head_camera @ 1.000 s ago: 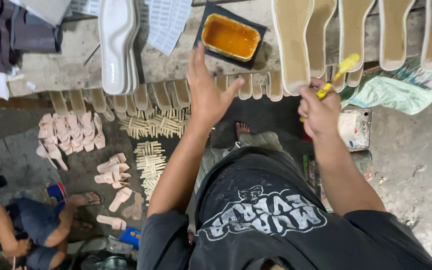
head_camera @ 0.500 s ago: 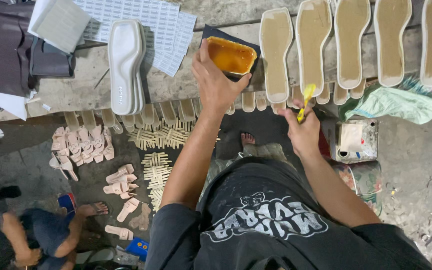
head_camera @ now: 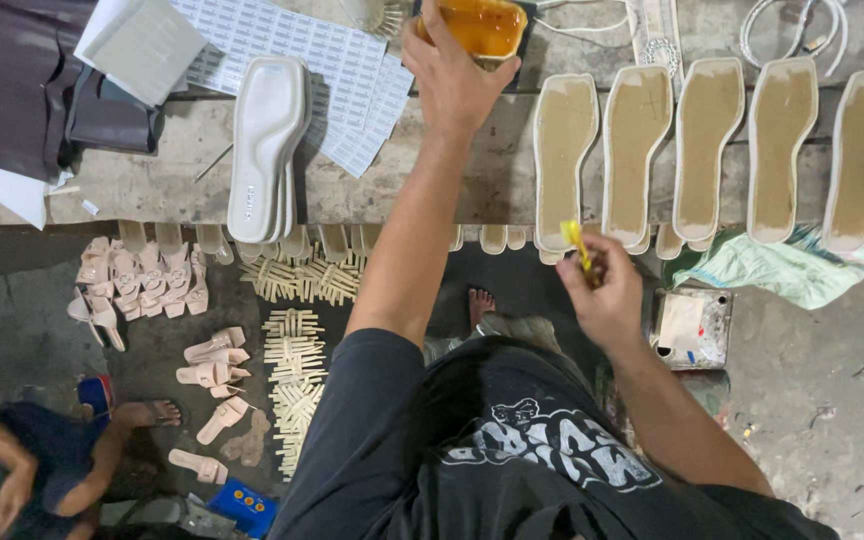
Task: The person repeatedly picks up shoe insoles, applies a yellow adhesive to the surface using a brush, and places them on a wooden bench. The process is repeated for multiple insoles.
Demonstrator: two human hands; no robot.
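The left hand (head_camera: 452,75) grips the glue tray (head_camera: 482,25) at the far edge of the bench (head_camera: 152,180). The right hand (head_camera: 602,295) pinches a yellow brush (head_camera: 577,243) just before the leftmost insole (head_camera: 564,150).

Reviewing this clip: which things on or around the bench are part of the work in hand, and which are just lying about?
In use:
- left hand on the tray of amber glue
- right hand holding a yellow-handled brush
- row of tan insoles on the bench

Lying about:
- grey sole stack
- printed label sheets
- pink sandal parts on the floor
- green cloth
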